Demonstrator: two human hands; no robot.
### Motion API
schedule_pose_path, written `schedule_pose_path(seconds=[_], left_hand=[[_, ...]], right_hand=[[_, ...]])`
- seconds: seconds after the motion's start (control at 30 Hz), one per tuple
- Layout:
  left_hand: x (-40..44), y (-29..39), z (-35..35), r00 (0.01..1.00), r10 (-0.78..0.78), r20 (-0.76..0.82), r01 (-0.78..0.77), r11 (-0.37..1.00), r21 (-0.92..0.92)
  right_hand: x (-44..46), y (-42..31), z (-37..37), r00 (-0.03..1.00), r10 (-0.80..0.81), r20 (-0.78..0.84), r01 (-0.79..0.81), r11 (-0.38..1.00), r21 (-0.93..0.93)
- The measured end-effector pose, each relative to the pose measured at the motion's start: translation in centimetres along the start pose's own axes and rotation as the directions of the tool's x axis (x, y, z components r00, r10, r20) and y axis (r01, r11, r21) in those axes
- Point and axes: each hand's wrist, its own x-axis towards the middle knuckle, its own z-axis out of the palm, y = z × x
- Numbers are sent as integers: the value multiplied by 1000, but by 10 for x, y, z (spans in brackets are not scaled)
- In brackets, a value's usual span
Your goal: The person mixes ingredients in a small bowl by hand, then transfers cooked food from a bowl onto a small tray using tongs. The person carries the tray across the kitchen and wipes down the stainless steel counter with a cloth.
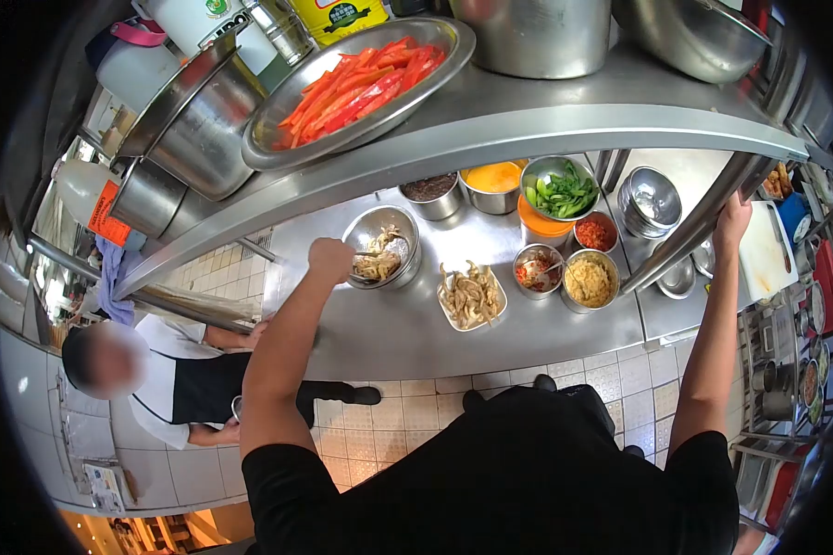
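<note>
My left hand (pixel 331 261) is closed in a fist at the left rim of a metal bowl (pixel 409 268). A thin utensil (pixel 365 253) runs from it into the bowl, among pale strips of food (pixel 376 266). My right hand (pixel 734 219) is wrapped round a metal shelf post (pixel 744 176) at the right; its fingers are partly hidden. Right of the bowl, a white square dish (pixel 472 296) holds more pale strips. Beside that dish stand small metal containers, one with chopped red food (pixel 535 272) and one with yellow minced food (pixel 590 281).
A raised steel shelf (pixel 491 129) crosses above the counter, bearing a tray of red strips (pixel 361 88) and pots. Behind the dish are greens (pixel 562 192) and an orange-yellow liquid (pixel 491 176). Another person (pixel 162 379) stands at the left. A white cutting board (pixel 764 250) lies right.
</note>
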Motion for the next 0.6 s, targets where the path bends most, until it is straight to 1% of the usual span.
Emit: schedule_pose_path(seconds=[0.03,0.1,0.13,0.17,0.23,0.27,0.33,0.37,0.43,0.47,0.5,0.57,0.6], left_hand=[[3,5,1,1000,-1,-3,1,1000,-1],[19,16,19,992,21,-123,-25,999,-28],[31,19,35,985,9,-173,-22,997,-72],[32,19,34,984,6,-177,-19,997,-74],[34,24,32,991,-38,-126,21,991,-130],[30,25,27,992,-35,-125,18,991,-133],[22,19,17,999,-41,-7,40,988,-151],[15,15,12,999,-42,-4,41,988,-152],[4,5,8,994,-104,-22,91,944,-317],[7,-7,17,994,-105,-39,79,905,-419],[9,-20,27,994,-105,-33,81,904,-419],[11,-40,47,989,-55,-138,-42,785,-617],[5,-45,45,992,-42,-123,-67,644,-762]], right_hand=[[0,0,0,1000,12,-4,-12,1000,8],[-1,-2,0,1000,19,-5,-19,1000,3],[-2,-2,0,1000,29,-11,-29,1000,-4],[-1,-1,1,1000,24,-10,-24,1000,-2],[0,0,-3,1000,-10,4,10,998,-66],[-1,-2,-3,1000,-10,5,11,997,-70],[-5,-8,2,1000,-18,8,18,1000,-24],[-4,-7,2,1000,-16,11,16,1000,-24],[-3,-3,0,1000,21,3,-21,1000,15],[-2,-2,0,1000,25,7,-25,1000,16],[-1,-1,-1,1000,10,14,-10,1000,14],[0,-1,-1,999,2,33,-2,1000,6],[0,-1,0,1000,10,13,-11,1000,19]])
